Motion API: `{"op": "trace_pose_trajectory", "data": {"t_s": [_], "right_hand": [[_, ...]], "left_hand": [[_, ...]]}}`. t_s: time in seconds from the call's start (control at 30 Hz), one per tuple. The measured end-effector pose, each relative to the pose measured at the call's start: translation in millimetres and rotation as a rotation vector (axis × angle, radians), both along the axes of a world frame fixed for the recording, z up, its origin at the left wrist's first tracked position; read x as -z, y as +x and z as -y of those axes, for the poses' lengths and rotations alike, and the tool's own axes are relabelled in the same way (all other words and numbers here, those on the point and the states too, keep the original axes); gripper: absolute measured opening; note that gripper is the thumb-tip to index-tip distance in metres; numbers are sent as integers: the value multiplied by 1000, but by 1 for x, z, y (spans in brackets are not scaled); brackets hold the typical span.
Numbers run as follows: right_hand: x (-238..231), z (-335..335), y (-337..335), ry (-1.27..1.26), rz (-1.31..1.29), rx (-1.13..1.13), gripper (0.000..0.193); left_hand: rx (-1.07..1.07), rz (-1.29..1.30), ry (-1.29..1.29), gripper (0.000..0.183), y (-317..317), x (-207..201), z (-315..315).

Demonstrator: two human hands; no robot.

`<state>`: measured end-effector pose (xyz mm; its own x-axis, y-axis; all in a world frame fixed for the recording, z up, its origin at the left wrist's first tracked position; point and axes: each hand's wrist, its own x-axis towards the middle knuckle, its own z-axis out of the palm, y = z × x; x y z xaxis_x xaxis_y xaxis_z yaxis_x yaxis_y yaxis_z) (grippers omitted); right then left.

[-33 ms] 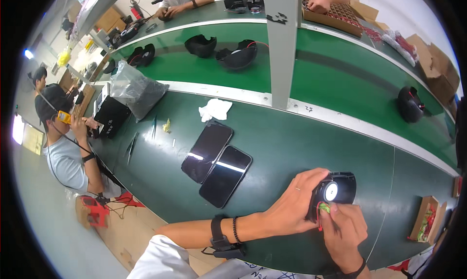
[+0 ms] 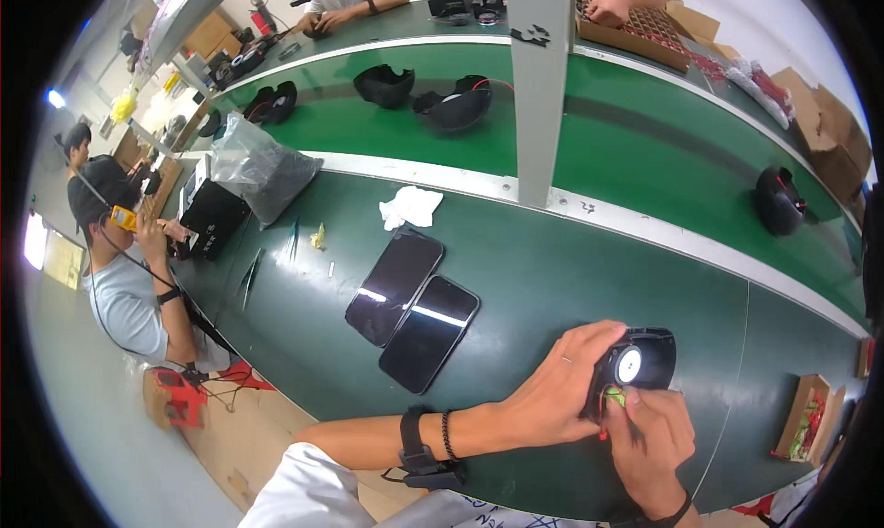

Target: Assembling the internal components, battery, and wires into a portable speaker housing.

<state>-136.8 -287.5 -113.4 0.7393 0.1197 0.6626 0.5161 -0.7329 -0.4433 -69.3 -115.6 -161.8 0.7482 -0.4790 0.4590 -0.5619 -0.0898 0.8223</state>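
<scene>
Markings point(image 2: 587, 207) on rail point(image 2: 635, 221), box point(image 2: 214, 219), garment point(image 2: 506, 519)

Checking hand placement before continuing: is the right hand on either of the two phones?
No, the right hand is at a small green part by the black housing, apart from both phones.

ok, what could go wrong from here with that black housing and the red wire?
1. The red wire hangs close to the right hand, so it could snag or get tugged.
2. The small green part is at that hand's fingertips; it might slip away.
3. The left hand holds the black housing; if its grip loosens, the housing may drop.
</scene>
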Motion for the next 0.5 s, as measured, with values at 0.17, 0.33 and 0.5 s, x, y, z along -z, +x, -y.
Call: {"op": "trace_pose_trajectory", "data": {"t_s": [0.17,0.33,0.5], "right_hand": [[-4,-4,-1,-16,-70,-33,31],[-3,16,-11,-188,-99,23,44],[4,-6,21,-7,-56,-111,42]], "left_hand": [[0,37,-2,112,-2,-6,-5],[59,-12,69,105,1,-10,12],[1,-371,-82,96,2,-24,-15]]}}
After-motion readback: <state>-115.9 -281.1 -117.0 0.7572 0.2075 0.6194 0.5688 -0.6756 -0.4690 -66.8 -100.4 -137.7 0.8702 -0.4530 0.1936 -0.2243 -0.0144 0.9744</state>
